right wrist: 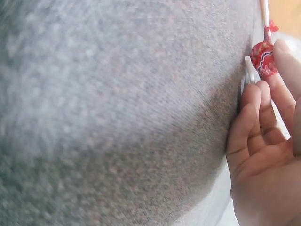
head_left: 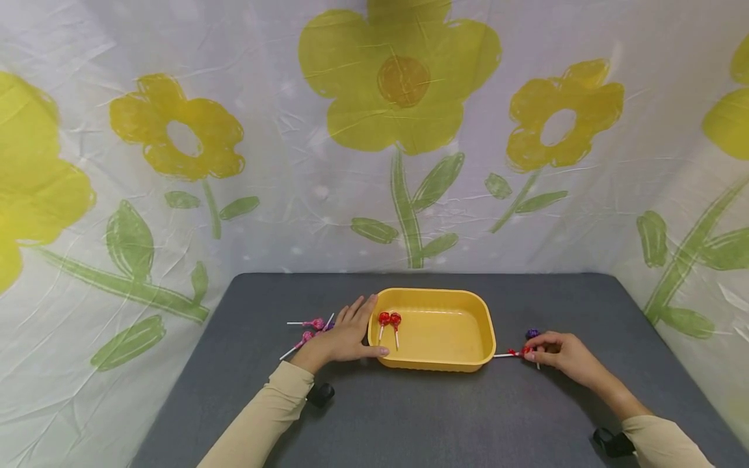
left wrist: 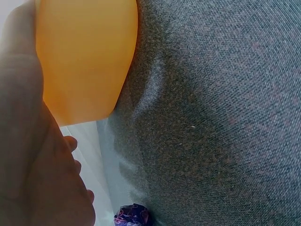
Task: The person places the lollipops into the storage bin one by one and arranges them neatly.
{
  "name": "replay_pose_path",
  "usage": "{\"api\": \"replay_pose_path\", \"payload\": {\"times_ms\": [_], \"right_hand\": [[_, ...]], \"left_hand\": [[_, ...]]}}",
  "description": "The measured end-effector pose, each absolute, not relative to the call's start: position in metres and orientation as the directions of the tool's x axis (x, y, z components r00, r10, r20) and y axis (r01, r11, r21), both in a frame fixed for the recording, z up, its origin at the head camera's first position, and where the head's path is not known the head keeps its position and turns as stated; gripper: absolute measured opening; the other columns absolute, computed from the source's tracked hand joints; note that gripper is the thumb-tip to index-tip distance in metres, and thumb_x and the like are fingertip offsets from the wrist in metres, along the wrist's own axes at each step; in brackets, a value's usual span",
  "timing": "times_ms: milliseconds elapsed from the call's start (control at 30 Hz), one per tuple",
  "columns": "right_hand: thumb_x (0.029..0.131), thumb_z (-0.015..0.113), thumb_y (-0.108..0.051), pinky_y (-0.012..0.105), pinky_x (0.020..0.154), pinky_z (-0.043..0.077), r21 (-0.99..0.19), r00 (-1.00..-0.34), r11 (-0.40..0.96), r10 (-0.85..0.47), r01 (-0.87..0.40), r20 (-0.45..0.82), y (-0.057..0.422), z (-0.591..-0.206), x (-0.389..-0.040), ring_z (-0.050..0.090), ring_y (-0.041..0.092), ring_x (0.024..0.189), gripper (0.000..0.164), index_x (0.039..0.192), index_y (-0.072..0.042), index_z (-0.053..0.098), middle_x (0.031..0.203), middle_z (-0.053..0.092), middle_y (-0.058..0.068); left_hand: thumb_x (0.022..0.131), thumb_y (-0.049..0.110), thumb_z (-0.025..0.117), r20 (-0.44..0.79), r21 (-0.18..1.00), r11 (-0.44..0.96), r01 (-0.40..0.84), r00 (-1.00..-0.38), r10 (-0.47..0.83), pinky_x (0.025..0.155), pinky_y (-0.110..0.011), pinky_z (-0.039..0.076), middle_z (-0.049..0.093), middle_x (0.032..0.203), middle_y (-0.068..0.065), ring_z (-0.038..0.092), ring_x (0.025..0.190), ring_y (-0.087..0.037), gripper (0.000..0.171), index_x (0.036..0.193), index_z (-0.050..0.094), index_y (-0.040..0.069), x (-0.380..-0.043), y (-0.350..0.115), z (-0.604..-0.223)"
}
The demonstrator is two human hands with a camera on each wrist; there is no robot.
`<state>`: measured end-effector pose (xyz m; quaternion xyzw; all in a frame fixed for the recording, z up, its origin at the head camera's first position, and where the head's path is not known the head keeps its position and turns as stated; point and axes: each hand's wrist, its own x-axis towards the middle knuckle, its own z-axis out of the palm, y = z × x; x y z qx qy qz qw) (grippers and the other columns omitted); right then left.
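Centrally, a yellow rectangular plastic tray with rounded corners (head_left: 445,328) sits on a dark grey cloth-covered table (head_left: 433,416). Inside, towards its left end, lie two round red-wrapped lollipops on white sticks (head_left: 396,320), side by side. The person's left hand (head_left: 345,338) rests against the tray's left side, fingers extended and slightly spread, the thumb apart at the near corner. Just left of that hand lie two pink-wrapped lollipops (head_left: 307,336) and a purple-wrapped lollipop (left wrist: 131,215). Right of the tray, the person's right hand (head_left: 564,354) pinches a single red-wrapped lollipop (right wrist: 265,59) between thumb and fingers, its white stick pointing towards the tray; whether the stick touches it, I cannot tell. A dark purple lollipop (head_left: 532,333) lies just beyond the right fingers. Behind hangs pale fabric printed with yellow flowers (head_left: 281,227).
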<state>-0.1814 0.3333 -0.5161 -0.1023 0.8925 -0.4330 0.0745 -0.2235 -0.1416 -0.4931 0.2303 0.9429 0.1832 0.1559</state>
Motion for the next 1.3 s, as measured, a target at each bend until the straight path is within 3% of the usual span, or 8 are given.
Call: {"api": "replay_pose_path", "payload": {"times_ms": [233, 467, 1300], "right_hand": [[0.089, 0.073, -0.023, 0.025, 0.054, 0.049, -0.789, -0.961, 0.601, -0.270, -0.124, -0.054, 0.338, -0.509, -0.183, 0.055, 0.003, 0.063, 0.028, 0.109, -0.003, 0.073, 0.084, 0.067, -0.003], [0.091, 0.072, -0.024, 0.028, 0.059, 0.053, -0.779, -0.957, 0.615, -0.283, -0.125, -0.070, 0.342, -0.493, -0.190, 0.060, 0.008, 0.068, 0.035, 0.117, -0.001, 0.070, 0.101, 0.073, 0.009], [0.090, 0.071, -0.036, 0.031, 0.070, 0.058, -0.731, -0.950, 0.662, -0.306, -0.165, -0.063, 0.323, -0.447, -0.221, 0.071, 0.014, 0.086, 0.048, 0.127, -0.006, 0.067, 0.112, 0.075, 0.012]], "left_hand": [[0.080, 0.078, 0.058, -0.207, 0.409, 0.828, 0.383, -0.845, 0.493, 0.126, -0.057, 0.002, -0.005, 0.170, 0.000, -0.005, 0.157, -0.027, 0.120, 0.160, -0.011, 0.020, -0.224, -0.141, -0.493], [0.080, 0.078, 0.058, -0.212, 0.408, 0.831, 0.378, -0.846, 0.489, 0.126, -0.057, 0.001, -0.005, 0.170, 0.000, -0.006, 0.157, -0.027, 0.121, 0.160, -0.011, 0.020, -0.224, -0.141, -0.492], [0.080, 0.078, 0.058, -0.208, 0.415, 0.827, 0.380, -0.845, 0.493, 0.126, -0.057, 0.002, -0.004, 0.170, 0.000, -0.005, 0.157, -0.028, 0.120, 0.160, -0.009, 0.019, -0.224, -0.141, -0.493]]}}
